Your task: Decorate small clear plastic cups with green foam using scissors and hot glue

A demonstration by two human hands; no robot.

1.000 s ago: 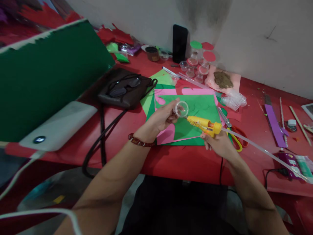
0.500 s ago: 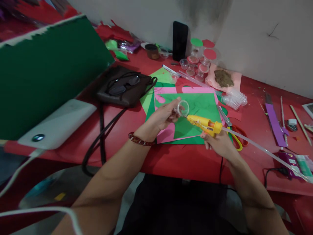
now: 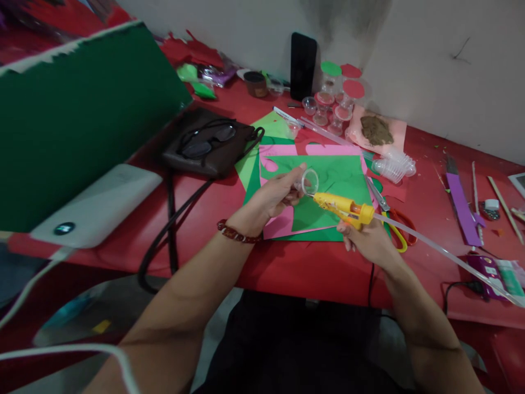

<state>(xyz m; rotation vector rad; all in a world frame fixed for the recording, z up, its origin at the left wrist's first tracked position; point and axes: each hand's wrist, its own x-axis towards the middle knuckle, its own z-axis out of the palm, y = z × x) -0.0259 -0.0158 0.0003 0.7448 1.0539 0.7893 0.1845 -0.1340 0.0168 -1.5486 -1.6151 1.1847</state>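
I held the clear cup (image 3: 308, 182) in my left hand (image 3: 273, 198), fingers (image 3: 292, 176) clamped on it, above the green sheet (image 3: 342, 178) on the desk (image 3: 311, 271). My right hand (image 3: 369, 241) had its fingers clamped on the glue gun (image 3: 344, 208), with the nozzle touching the cup at 5 o'clock.

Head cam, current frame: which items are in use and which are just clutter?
In use: left hand holding small clear cup; right hand holding yellow glue gun, nozzle at the cup's rim; glue stick in its back.
Lying about: scissors, brown bag, glasses, phone, stacked cups, purple strip, paper sheets.
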